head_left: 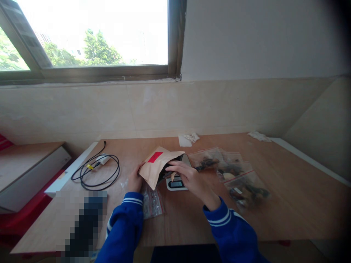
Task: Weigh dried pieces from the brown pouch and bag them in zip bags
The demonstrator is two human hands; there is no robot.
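Observation:
A brown kraft paper bag [156, 170] with a red label leans open-mouthed toward the right. My left hand [135, 179] is closed around its left side. At the bag's mouth is my right hand [189, 177], its fingers bent over the dark opening. A small brown piece [173, 176] shows just under those fingers; I cannot make out what they pinch. Partly covered by bag and hand, a white digital scale [177, 185] stands on the table with its display facing me. Below my left hand lies a clear zip bag [153, 204] with indistinct contents.
Several clear zip bags with dark and brown pieces [246, 191] lie right of the scale on the wooden table [192, 223]. A coiled black cable [95, 171] with a white adapter lies left. Crumpled tissue [192, 137] is near the wall. A blurred-out dark object [85, 226] sits front left.

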